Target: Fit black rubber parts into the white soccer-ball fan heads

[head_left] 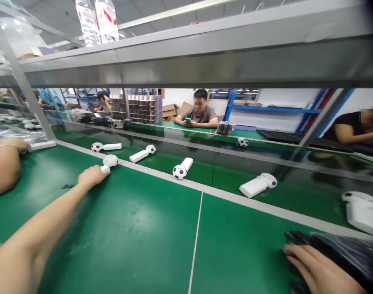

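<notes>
My left hand (93,175) reaches far out on the green table and is closed around the white handle of a soccer-ball handheld fan (110,160). Its round head points away, near the belt edge. Two small black pieces (67,186) lie left of that hand. My right hand (322,267), at the lower right, has its fingers bent and pressed together at a heap of small black parts (293,237). A clear plastic bag (345,249) lies beside them. What those fingertips hold is partly hidden.
Beyond a grey rail, a dark green conveyor belt (223,167) carries several similar fans, one of them a nearby fan (258,184). A metal shelf (186,61) spans overhead. Another person's arm (4,167) rests at left. A person (200,112) sits opposite, and another (354,126) at right.
</notes>
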Demonstrator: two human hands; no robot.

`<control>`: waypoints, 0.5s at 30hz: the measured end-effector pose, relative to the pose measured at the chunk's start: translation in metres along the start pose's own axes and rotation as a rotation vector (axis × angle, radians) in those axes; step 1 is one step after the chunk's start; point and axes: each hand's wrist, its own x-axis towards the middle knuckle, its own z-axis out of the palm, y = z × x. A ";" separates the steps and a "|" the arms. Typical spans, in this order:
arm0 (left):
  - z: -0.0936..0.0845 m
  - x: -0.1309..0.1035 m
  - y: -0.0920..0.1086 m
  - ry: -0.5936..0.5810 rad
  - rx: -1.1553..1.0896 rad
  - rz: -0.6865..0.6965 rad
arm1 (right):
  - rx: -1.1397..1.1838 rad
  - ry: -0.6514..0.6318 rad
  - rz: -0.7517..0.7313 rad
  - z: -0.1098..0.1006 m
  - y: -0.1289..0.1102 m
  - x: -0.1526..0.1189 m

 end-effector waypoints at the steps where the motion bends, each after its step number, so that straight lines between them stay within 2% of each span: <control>1: 0.004 -0.006 0.008 -0.021 0.005 0.076 | -0.027 -0.037 0.007 -0.007 -0.008 0.001; 3: 0.014 -0.024 0.033 -0.067 0.013 0.228 | -0.074 -0.081 0.034 -0.022 -0.028 0.004; 5: 0.027 -0.048 0.065 -0.111 0.014 0.398 | -0.111 -0.094 0.061 -0.035 -0.047 0.007; 9: 0.047 -0.091 0.146 -0.140 0.014 0.724 | -0.101 -0.154 0.030 -0.047 -0.071 0.011; 12: 0.053 -0.102 0.207 -0.120 0.022 0.775 | -0.056 -0.195 -0.006 -0.047 -0.076 0.008; 15: 0.052 -0.113 0.248 -0.134 0.020 0.788 | 0.010 -0.181 -0.014 -0.047 -0.077 0.003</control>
